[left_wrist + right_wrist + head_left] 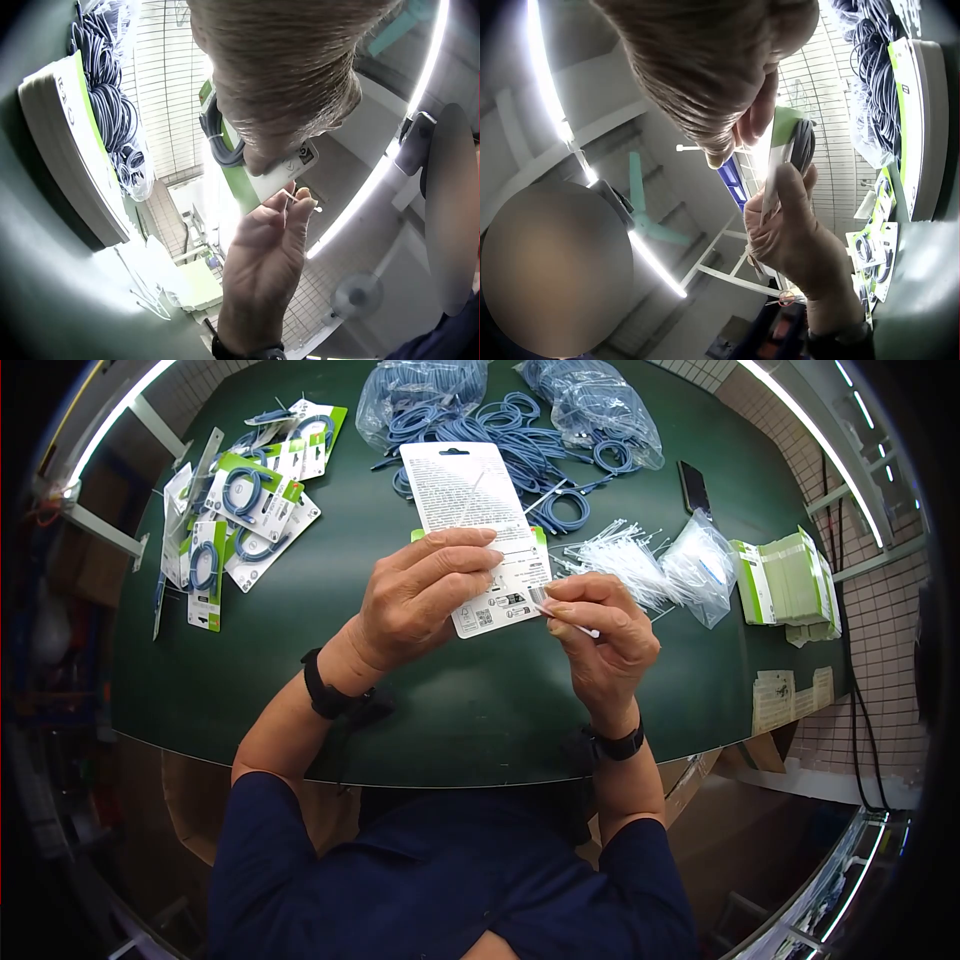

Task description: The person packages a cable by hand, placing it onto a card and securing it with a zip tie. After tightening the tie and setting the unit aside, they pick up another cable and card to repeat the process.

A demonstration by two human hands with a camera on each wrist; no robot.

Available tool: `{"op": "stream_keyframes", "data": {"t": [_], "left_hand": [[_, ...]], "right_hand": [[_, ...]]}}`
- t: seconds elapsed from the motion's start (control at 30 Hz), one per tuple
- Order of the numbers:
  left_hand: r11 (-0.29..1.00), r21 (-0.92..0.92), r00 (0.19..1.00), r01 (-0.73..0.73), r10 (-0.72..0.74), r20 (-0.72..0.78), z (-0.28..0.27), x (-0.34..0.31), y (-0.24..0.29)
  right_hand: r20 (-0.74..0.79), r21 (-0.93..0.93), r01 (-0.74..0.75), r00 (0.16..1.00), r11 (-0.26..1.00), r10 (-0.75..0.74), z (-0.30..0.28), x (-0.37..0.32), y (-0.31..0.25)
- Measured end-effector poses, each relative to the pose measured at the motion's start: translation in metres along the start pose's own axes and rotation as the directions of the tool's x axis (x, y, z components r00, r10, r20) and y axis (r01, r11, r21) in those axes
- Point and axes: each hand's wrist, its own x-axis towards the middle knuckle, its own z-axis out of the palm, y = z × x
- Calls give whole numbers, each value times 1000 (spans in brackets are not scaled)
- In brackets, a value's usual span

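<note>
My left hand [425, 585] grips a white packaging card [460, 480], its printed back and hang hole showing in the head view. On the card's other side, a coiled blue-grey cable [217, 142] lies against the green and white front in the left wrist view. Close to the card's lower right corner, my right hand [608, 640] pinches a thin white cable tie [578, 626] between thumb and fingers. The tie's small head [680, 148] sticks out past the fingers in the right wrist view.
Loose blue cables [500, 440] and bagged ones [425, 390] lie at the back. Carded cables [243, 495] pile up on the left. To the right are white cable ties [622, 565], a plastic bag [700, 570], a phone [692, 487] and stacked cards [785, 582].
</note>
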Motion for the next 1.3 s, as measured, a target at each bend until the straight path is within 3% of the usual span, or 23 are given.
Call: {"op": "stream_keyframes", "data": {"t": [0.13,0.23,0.4,0.5,0.67,0.77,0.8,0.9,0.93,1.03,1.07,1.1,1.17,1.2,1.27,1.3], "left_hand": [[999,34,999,-10,11,-35,-1,3,7],[995,80,998,-52,54,-23,-3,5,16],[985,153,996,-74,81,-44,-7,9,26],[981,184,998,-55,53,19,-14,9,33],[947,308,996,-90,90,16,-21,17,48],[961,243,991,-130,129,17,-22,20,48],[962,242,991,-129,130,13,-21,20,50],[997,-32,998,-64,64,20,-15,14,57],[997,-37,998,-62,63,21,-14,12,60],[952,-269,987,147,-126,96,-16,9,69],[951,-269,987,151,-129,100,-17,9,70],[886,-331,946,325,-303,116,-18,11,71],[654,-434,770,619,-613,176,-20,15,70],[653,-431,767,623,-617,175,-18,14,65],[508,-575,695,641,-703,153,-8,9,47],[429,-642,652,636,-743,150,-4,7,41]], "right_hand": [[60,-99,79,995,992,-73,-5,-1,0],[-162,-7,11,987,1000,-12,0,-9,-5],[-108,-56,38,993,998,-44,3,0,-10],[-14,-82,2,1000,997,-3,0,6,-16],[-12,-63,-70,998,996,69,-3,17,-26],[182,-39,-237,954,971,240,-11,30,-33],[183,-42,-237,953,971,240,-14,33,-34],[341,173,-412,877,895,338,-21,38,-36],[339,171,-415,876,893,342,-22,37,-35],[378,454,-475,869,754,319,-24,32,-24],[378,457,-477,868,751,322,-21,30,-22],[188,540,-425,902,727,388,-17,29,-20],[-188,665,-276,838,694,513,-8,26,-17],[-183,668,-279,837,690,515,-7,23,-14],[-289,306,-163,923,938,254,-5,17,-8],[-297,100,-83,949,992,109,-4,15,-7]]}}
